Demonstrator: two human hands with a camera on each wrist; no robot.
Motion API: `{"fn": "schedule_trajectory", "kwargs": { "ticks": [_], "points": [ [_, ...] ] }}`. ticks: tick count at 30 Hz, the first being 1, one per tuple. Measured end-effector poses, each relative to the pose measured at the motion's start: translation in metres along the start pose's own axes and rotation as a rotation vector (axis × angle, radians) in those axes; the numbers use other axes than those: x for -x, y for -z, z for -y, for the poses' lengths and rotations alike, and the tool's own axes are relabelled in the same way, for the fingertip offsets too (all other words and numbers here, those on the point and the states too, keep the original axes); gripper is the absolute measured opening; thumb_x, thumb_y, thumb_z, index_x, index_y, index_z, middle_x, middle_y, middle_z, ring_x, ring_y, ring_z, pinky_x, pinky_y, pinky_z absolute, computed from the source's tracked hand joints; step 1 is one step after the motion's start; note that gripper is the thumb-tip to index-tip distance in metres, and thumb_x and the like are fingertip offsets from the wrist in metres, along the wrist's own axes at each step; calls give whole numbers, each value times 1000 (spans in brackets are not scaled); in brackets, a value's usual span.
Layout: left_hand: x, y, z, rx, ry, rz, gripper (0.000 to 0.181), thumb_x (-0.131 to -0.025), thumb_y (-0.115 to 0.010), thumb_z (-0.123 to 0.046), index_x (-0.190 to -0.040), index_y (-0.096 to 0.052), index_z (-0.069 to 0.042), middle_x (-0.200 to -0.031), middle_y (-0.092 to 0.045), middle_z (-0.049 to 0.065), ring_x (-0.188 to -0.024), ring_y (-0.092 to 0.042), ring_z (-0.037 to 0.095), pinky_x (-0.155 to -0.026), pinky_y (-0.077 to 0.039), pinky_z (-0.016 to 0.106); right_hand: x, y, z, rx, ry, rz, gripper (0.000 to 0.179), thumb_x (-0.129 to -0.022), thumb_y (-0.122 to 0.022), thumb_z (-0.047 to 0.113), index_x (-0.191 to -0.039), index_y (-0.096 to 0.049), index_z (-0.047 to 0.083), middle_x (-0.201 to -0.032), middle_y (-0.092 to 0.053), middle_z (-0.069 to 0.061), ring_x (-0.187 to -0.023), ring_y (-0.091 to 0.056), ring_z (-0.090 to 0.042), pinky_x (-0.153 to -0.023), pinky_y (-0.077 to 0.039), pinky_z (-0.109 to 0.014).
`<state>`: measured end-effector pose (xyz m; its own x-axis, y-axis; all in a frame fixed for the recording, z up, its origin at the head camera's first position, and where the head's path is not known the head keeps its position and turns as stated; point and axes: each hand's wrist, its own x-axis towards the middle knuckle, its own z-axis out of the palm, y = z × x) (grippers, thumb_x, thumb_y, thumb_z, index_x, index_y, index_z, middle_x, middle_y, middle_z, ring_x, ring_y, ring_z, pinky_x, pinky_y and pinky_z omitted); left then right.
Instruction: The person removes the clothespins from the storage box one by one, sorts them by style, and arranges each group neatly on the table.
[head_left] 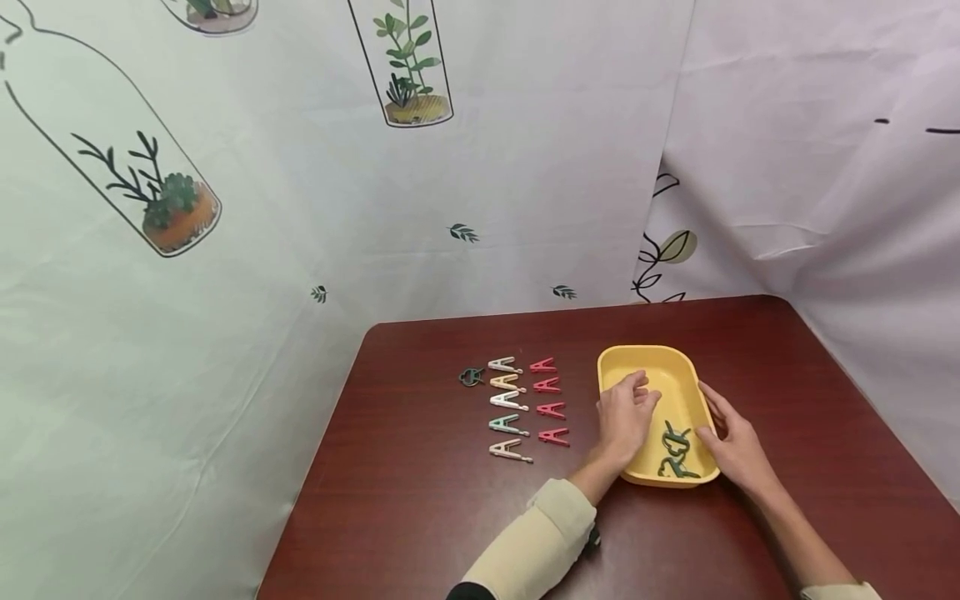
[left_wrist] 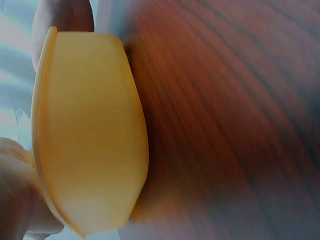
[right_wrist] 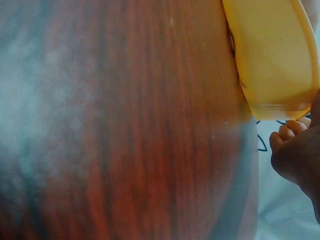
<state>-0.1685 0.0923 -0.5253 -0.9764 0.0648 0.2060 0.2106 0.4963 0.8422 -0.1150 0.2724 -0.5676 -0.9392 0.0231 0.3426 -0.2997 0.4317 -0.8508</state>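
My right hand [head_left: 738, 446] holds the right rim of a yellow plastic tray [head_left: 652, 357], thumb over the rim and fingers along the outer wall. My left hand [head_left: 628, 417] reaches across the tray's left rim, its fingers loosely bent above the tray floor with nothing visible between them. A few dark green looped clips [head_left: 676, 442] lie in the tray's near right part. The tray's outer side [left_wrist: 95, 130] fills much of the left wrist view, where the left hand [left_wrist: 20, 195] overlaps the rim. In the right wrist view, the right hand [right_wrist: 300, 150] is by the tray's end [right_wrist: 280, 60].
Left of the tray, red clothespins [head_left: 551, 409] form one column. Beside them runs a column of white, yellow, mint and beige clothespins [head_left: 508, 423]. A dark green clip [head_left: 471, 377] lies farther left. A white printed curtain [head_left: 525, 167] hangs behind the dark red wooden table [head_left: 405, 500].
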Motion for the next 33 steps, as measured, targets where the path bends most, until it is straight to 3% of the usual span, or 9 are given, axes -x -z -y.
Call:
{"fn": "schedule_trajectory", "kwargs": {
  "ticks": [4, 8, 12, 19, 27, 33],
  "points": [
    [6, -6, -2, 101, 66, 35, 37, -94, -84, -19, -128, -77, -8, -111, -79, -7, -92, -73, -2, -78, -54, 9, -1, 0, 0, -4, 5, -1, 70, -94, -61, -15, -160, -39, -6, -148, -46, -43, -116, -48, 20, -81, -47, -3],
    [7, -9, -1, 177, 125, 24, 29, -90, -87, -16, -117, -80, -7, -99, -81, -6, -86, -74, -1, -75, -55, 11, -1, -1, 0, -11, 4, -4, 70, -94, -61, -16, -159, -39, -6, -148, -45, -43, -116, -49, 20, -82, -47, -3],
    [8, -11, -1, 151, 156, 62, 22, -88, -89, -16, -108, -83, -9, -87, -79, -11, -77, -72, -4, -73, -53, 11, -1, -1, 0, -12, 8, -10, 70, -93, -62, -17, -159, -39, -7, -147, -46, -43, -116, -49, 19, -80, -47, -3],
    [11, -12, -2, 5, 221, 150, 23, -81, -94, -19, -102, -85, -15, -82, -79, -13, -72, -70, -7, -81, -52, 13, -2, -1, -2, -13, 37, 7, 71, -92, -62, -18, -158, -40, -7, -146, -47, -43, -117, -50, 18, -83, -46, -3],
    [12, -14, -1, -100, 204, 136, 25, -77, -97, -19, -99, -85, -15, -77, -77, -14, -81, -69, -6, -81, -52, 14, -2, 0, -2, -28, 34, 17, 72, -92, -62, -18, -159, -39, -6, -147, -46, -43, -115, -53, 16, -79, -50, -6],
    [12, -17, 3, -131, 203, 106, 24, -75, -99, -18, -93, -84, -14, -72, -75, -14, -76, -67, -5, -75, -53, 15, -2, 0, 0, -25, 13, 17, 72, -92, -61, -17, -160, -39, -5, -148, -46, -42, -113, -53, 16, -76, -51, -7]
  ]
}}
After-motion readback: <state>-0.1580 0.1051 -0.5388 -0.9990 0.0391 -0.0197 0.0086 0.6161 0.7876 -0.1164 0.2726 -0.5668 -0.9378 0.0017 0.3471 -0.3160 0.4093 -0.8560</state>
